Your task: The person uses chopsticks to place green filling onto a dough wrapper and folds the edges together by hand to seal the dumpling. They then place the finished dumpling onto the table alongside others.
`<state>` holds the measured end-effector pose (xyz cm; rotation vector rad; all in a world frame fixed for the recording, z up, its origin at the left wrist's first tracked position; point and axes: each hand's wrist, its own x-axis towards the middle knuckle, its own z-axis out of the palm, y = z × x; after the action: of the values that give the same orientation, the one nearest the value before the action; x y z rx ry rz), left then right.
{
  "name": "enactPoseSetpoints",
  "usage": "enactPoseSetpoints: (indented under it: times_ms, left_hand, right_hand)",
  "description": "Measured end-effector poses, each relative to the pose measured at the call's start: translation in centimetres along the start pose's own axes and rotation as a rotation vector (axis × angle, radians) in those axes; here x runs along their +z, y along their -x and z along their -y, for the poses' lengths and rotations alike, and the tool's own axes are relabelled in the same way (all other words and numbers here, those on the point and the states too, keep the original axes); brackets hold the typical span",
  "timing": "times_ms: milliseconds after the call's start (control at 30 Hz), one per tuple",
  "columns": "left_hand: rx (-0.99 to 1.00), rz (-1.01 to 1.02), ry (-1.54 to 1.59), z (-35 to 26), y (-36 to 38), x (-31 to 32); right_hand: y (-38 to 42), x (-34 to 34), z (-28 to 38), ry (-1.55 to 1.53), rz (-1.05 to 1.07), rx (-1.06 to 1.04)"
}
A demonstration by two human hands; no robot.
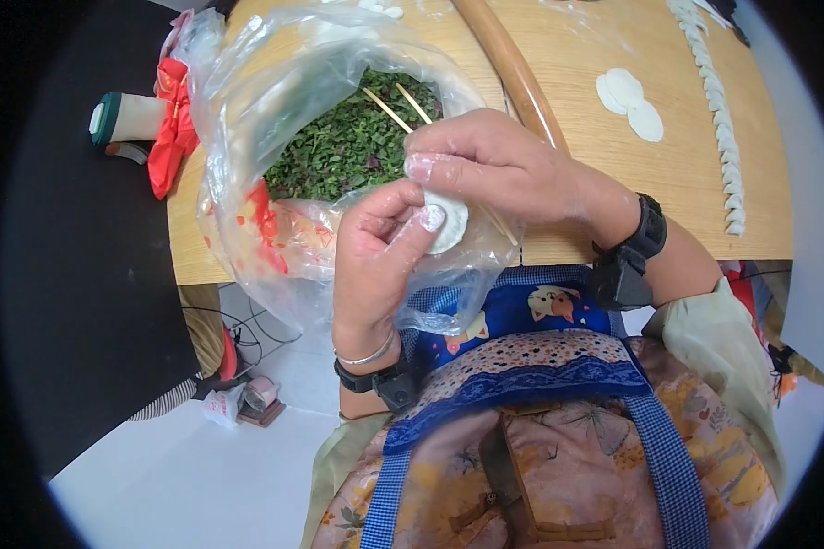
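Observation:
My left hand (384, 238) grips a round white dough wrapper (449, 224) between thumb and fingers, its thumb dusted with flour. Over the wrapper's upper edge, my right hand (485, 165) is closed, with its thumb and fingers pinched together; a pair of wooden chopsticks (389, 110) passes beneath it. The tips of the chopsticks reach over chopped green filling (339, 146), which lies in a container lined with a clear plastic bag (238, 137). Whether the wrapper holds filling is hidden.
Loose round wrappers (645, 121) lie on the wooden table (604, 183) at the right. A long row of folded dumplings (721, 119) runs along the right side. A wooden rolling pin (513, 69) lies behind my right hand. A red bag (169, 128) and a cup (133, 118) are at the left.

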<state>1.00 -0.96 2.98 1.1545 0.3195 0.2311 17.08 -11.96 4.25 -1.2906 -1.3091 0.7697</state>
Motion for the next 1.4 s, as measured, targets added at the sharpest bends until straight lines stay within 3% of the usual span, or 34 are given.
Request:
enactPoseSetpoints:
  times_ms: [167, 267, 433, 533, 633, 733, 1400]
  left_hand:
    - [-0.01, 0.053, -0.01, -0.2, 0.09, 0.11]
    - [-0.02, 0.047, -0.042, -0.23, 0.09, 0.1]
    - [0.021, -0.09, -0.019, 0.07, -0.15, 0.4]
    - [0.053, -0.145, -0.038, 0.02, -0.18, 0.59]
    - [0.052, -0.153, -0.04, -0.15, -0.21, 0.65]
    - [0.043, -0.07, -0.048, 0.13, -0.27, -0.24]
    - [0.191, -0.145, -0.04, 0.05, -0.74, 0.56]
  right_hand:
    - [-0.04, -0.08, -0.41, 0.009, 0.088, -0.004]
    - [-0.08, 0.05, -0.4, 0.018, 0.074, -0.062]
    - [0.04, 0.73, -0.38, -0.048, -0.066, 0.033]
    - [-0.04, 0.2, -0.16, 0.056, -0.005, 0.004]
    - [-0.17, 0.37, -0.38, 0.16, -0.031, -0.1]
    - [-0.18, 0.38, -0.21, 0.15, -0.025, -0.086]
    - [-0.17, 0.4, -0.22, 0.211, -0.079, -0.066]
